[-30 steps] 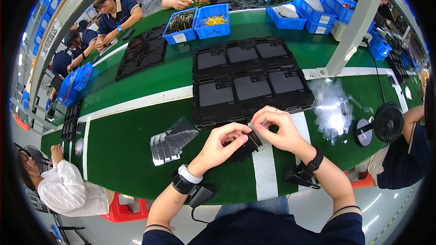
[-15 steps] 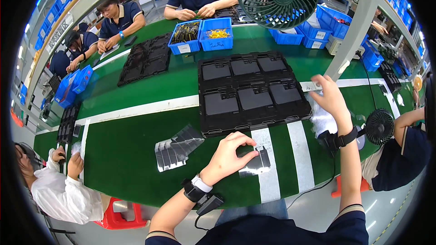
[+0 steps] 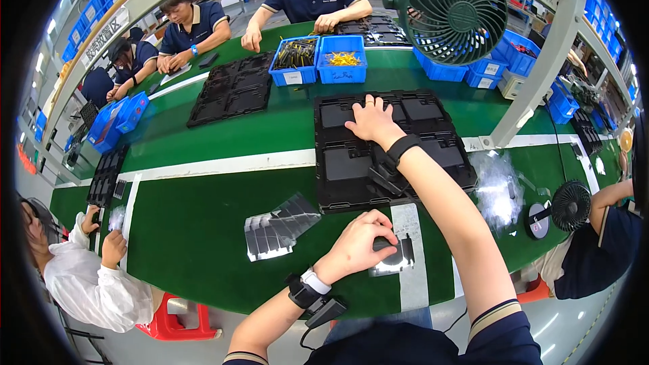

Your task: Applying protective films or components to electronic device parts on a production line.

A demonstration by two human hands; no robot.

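My left hand (image 3: pixel 363 240) is at the near edge of the table with its fingers curled and thumb drawn in. A small dark piece shows at its fingertips, partly hidden. Under and beside those fingertips lies a clear film sheet with dark strips (image 3: pixel 403 257). My right hand (image 3: pixel 374 122) is spread over the black tray (image 3: pixel 331 198), fingers apart, at its far row of pockets. Dark flat rectangular parts (image 3: pixel 343 162) fill the tray's visible pockets. Left of the tray is a larger clear sheet with dark strips (image 3: pixel 278 226).
Beyond stand a second black tray (image 3: pixel 230 91) and blue bins with dark-and-yellow pieces (image 3: pixel 295 54) and yellow pieces (image 3: pixel 343 59). A green fan (image 3: pixel 453 12) hangs near a grey post (image 3: pixel 541 61). Crumpled clear film (image 3: pixel 499 192) and a small black fan (image 3: pixel 569 205) are right. Co-workers sit around.
My right hand has swung left from beside the tray onto its far pockets. My left hand stays by the small film sheet. The view has shifted slightly; the co-worker opposite has spread their hands apart.
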